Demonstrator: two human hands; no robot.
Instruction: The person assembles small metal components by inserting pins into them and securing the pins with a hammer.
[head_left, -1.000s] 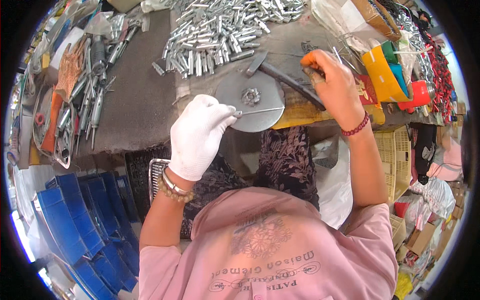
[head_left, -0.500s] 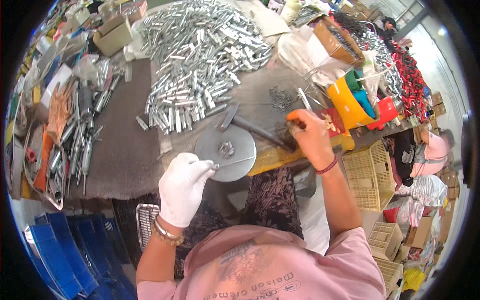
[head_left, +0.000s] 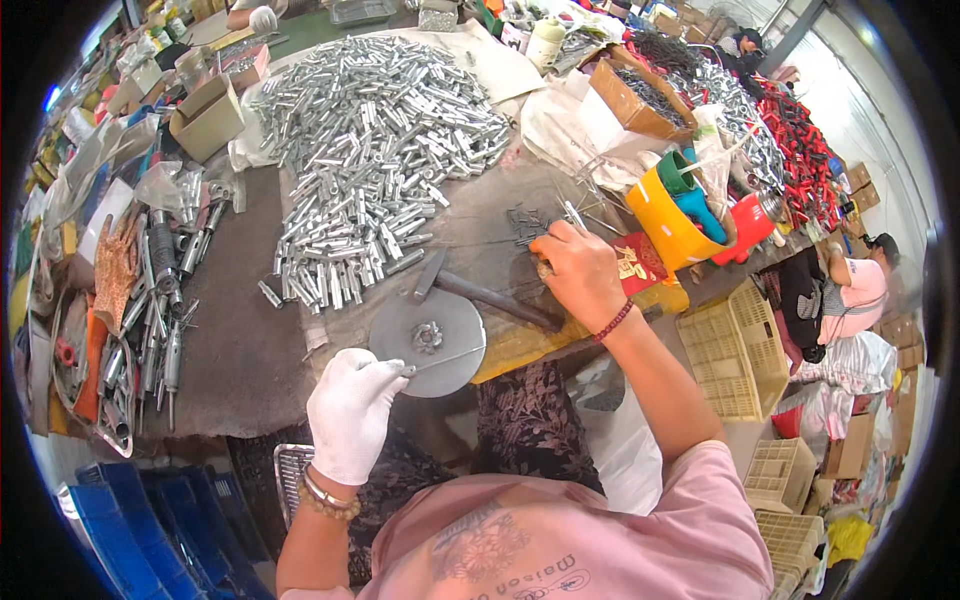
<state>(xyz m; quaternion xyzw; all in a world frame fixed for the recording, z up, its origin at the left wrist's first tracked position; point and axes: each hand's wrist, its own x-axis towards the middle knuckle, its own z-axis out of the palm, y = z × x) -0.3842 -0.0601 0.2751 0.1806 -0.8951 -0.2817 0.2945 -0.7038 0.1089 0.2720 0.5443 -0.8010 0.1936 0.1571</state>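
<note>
The gloved left hand [head_left: 352,412] keeps its grip pinched on a thin metal rod [head_left: 447,359] lying across the round disc [head_left: 428,340] near the tabletop edge, while the bare right hand [head_left: 580,275], fingers closed, has reached farther right to the loose pins [head_left: 527,224].

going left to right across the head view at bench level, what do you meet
blue crates → tools along the left edge → gloved left hand → round metal disc → bare right hand → yellow container → cream plastic basket
</note>
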